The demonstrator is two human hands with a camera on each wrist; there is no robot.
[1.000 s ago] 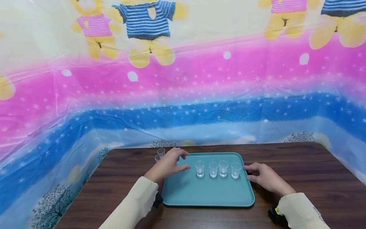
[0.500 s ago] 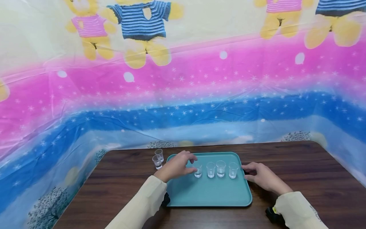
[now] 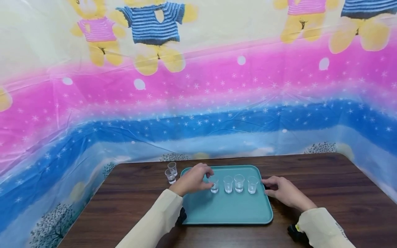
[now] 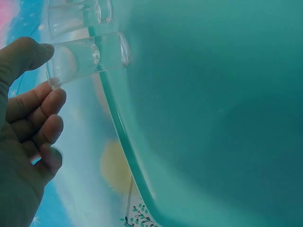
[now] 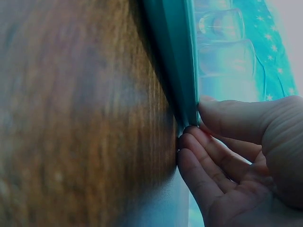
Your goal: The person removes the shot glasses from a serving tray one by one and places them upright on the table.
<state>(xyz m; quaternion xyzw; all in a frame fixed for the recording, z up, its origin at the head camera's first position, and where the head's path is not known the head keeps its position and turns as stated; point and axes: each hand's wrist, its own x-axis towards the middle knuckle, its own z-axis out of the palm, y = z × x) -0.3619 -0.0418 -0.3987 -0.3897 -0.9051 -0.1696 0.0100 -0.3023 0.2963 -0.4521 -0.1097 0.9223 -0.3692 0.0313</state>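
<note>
A teal tray [image 3: 229, 210] lies on the table, bearing a row of several small clear glasses. The leftmost glass [image 3: 214, 186] is between the thumb and fingers of my left hand [image 3: 193, 179]; in the left wrist view the hand [image 4: 28, 109] pinches the rim of that glass [image 4: 87, 57], whose base rests on the tray. My right hand [image 3: 286, 192] is at the tray's right edge. In the right wrist view its thumb lies on the rim of the tray [image 5: 182, 61] and the fingers of the hand [image 5: 232, 156] are curled beneath.
Two more clear glasses [image 3: 170, 176] stand on the brown wooden table [image 3: 130, 199], left of the tray's back corner. Three other glasses [image 3: 238, 184] stand on the tray to the right of the pinched one. A patterned cloth [image 3: 198, 103] hangs behind the table.
My left hand has moved right, from beside the leftmost glass on the tray to its rim, and has taken hold of it. My right hand has stayed at the tray's edge.
</note>
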